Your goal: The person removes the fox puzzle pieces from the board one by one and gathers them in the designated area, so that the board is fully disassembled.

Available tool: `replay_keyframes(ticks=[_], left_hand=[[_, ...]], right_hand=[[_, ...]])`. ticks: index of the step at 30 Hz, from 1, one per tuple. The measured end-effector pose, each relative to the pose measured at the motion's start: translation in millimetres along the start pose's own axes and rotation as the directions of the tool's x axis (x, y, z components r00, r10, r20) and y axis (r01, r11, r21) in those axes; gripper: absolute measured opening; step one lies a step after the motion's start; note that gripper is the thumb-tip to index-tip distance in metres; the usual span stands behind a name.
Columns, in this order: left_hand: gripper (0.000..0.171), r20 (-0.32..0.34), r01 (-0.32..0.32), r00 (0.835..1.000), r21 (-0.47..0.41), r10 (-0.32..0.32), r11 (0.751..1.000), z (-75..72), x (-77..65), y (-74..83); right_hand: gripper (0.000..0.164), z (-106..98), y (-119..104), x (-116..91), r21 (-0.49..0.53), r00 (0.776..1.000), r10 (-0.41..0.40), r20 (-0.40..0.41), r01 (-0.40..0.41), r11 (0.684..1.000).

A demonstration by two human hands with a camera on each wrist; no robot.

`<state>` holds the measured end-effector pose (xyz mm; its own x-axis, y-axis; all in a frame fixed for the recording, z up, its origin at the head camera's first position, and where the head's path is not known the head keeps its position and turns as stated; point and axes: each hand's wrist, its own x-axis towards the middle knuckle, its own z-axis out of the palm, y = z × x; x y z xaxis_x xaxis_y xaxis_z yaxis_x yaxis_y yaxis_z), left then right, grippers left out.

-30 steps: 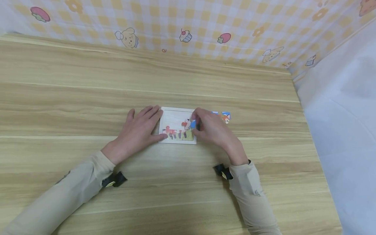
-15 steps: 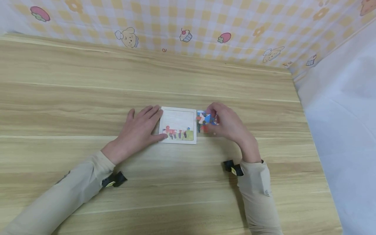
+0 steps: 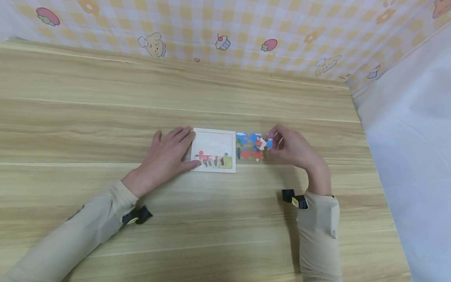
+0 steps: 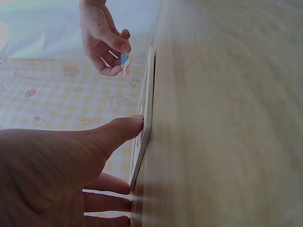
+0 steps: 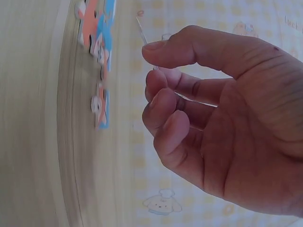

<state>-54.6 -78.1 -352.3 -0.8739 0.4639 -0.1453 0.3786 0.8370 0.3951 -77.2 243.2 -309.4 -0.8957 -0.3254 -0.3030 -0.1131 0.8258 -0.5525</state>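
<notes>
A small white puzzle tray (image 3: 213,170) lies on the table, with fitted puzzle pieces (image 3: 226,162) along its near side and bare board behind them. My left hand (image 3: 160,158) rests at the tray's left side, fingers extended along the edge and thumb (image 4: 125,127) over the near left corner. To the right of the tray, my right hand (image 3: 296,149) pinches a blue, white and orange puzzle piece (image 3: 263,144) between thumb and fingers. In the left wrist view that piece is raised above the table. It appears edge-on in the right wrist view, partly hidden by the thumb.
Several loose puzzle pieces (image 3: 245,154) in blue and red lie right of the tray, partly covered by the held piece. A wood-grain table (image 3: 211,235) extends all around. A yellow checked cloth (image 3: 197,31) hangs behind it, with white fabric (image 3: 415,137) on the right.
My right hand has moved right, from over the tray to above the loose pieces, carrying the puzzle piece with it. My left hand has stayed in place.
</notes>
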Motion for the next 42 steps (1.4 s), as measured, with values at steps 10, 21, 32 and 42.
replay_keyframes(ticks=[10, 21, 32, 42], left_hand=[[0.08, 0.01, -0.009, 1.0, 0.004, 0.009, 1.0, 1.0, 1.8, 1.4], [0.081, 0.016, -0.001, 1.0, 0.007, 0.001, 1.0, 0.0, 0.6, 1.8], [0.08, 0.016, 0.0, 1.0, 0.009, -0.001, 1.0, -0.3, -0.1, 1.1], [0.081, 0.005, -0.001, 1.0, 0.008, 0.001, 1.0, -1.3, 0.0, 0.3]], right_hand=[[0.028, -3.2, 17.8, -8.9, 0.041, 1.0, 0.019, 0.012, -0.019, 0.999], [0.028, 1.5, 36.6, -15.4, 0.076, 1.0, 0.02, 0.02, -0.021, 0.997], [0.029, 5.4, 38.1, -14.0, 0.064, 1.0, 0.003, 0.022, -0.004, 0.998], [0.03, 9.7, 37.6, -12.1, 0.058, 1.0, 0.002, 0.025, -0.004, 0.998]])
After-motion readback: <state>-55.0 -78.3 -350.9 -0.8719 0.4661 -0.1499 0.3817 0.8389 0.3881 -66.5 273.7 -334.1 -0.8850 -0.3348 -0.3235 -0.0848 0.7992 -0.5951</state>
